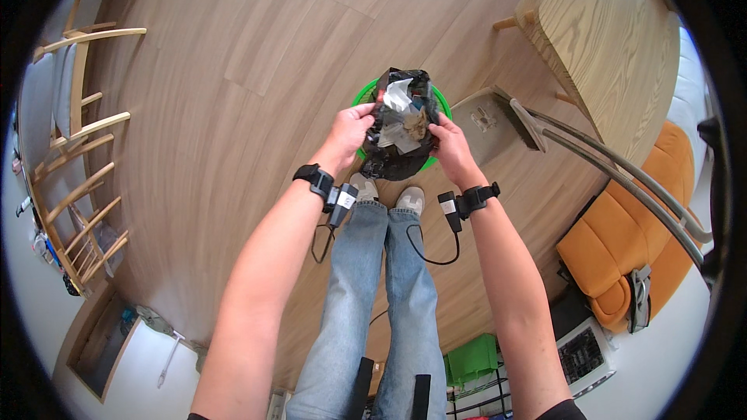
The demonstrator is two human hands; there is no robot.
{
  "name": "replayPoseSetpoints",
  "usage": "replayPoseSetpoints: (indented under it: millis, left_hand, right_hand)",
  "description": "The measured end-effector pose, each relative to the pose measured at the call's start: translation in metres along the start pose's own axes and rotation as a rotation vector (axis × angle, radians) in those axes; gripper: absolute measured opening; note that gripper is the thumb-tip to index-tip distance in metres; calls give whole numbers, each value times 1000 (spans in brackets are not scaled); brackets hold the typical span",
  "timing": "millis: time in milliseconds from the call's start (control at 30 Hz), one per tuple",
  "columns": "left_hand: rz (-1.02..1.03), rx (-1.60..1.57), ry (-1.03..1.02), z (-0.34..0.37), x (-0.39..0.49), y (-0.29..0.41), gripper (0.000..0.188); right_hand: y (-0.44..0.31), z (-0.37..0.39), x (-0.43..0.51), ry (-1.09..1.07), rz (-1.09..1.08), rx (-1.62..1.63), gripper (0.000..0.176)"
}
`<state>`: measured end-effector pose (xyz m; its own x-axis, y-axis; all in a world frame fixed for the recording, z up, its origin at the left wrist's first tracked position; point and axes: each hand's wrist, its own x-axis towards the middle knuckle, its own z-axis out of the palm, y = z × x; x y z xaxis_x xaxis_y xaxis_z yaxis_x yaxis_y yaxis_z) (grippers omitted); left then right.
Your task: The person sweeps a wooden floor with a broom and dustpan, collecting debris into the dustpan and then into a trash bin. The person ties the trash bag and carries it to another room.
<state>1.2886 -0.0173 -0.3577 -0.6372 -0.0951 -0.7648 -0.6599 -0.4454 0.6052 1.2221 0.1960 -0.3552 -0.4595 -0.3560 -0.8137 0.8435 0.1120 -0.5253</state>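
Observation:
A black plastic trash bag [397, 167] with its mouth spread wide sits in a green round wastebasket [444, 106] on the floor, just beyond the person's shoes. White crumpled paper [399, 96] and a brownish scrap [415, 126] lie inside the bag. My left hand [348, 134] pinches the bag's left edge between thumb and fingers. On the opposite side, my right hand [450, 143] grips the right edge. Both wrists wear black straps with small devices and cables. Much of the basket is hidden beneath the bag.
Right of the basket are a dustpan [475, 122] holding debris and a broom [528, 125], their long handles reaching right. A wooden table [607, 29] and an orange sofa [630, 204] stand at right, wooden chairs [81, 81] at far left. A green bin [471, 359] is near the bottom.

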Motion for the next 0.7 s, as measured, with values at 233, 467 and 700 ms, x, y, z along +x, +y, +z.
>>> replayPoseSetpoints:
  millis: [233,467,700]
  left_hand:
    - [55,168,18,-2,3,-8,29]
    - [87,225,417,-64,5,-15,24]
    - [78,665,378,-57,-23,-5,20]
  right_hand:
    - [1,-14,-9,-32,-77,-173,40]
    - [6,-57,-7,364,-161,106,23]
    - [23,-61,-35,409,31,-39,40]
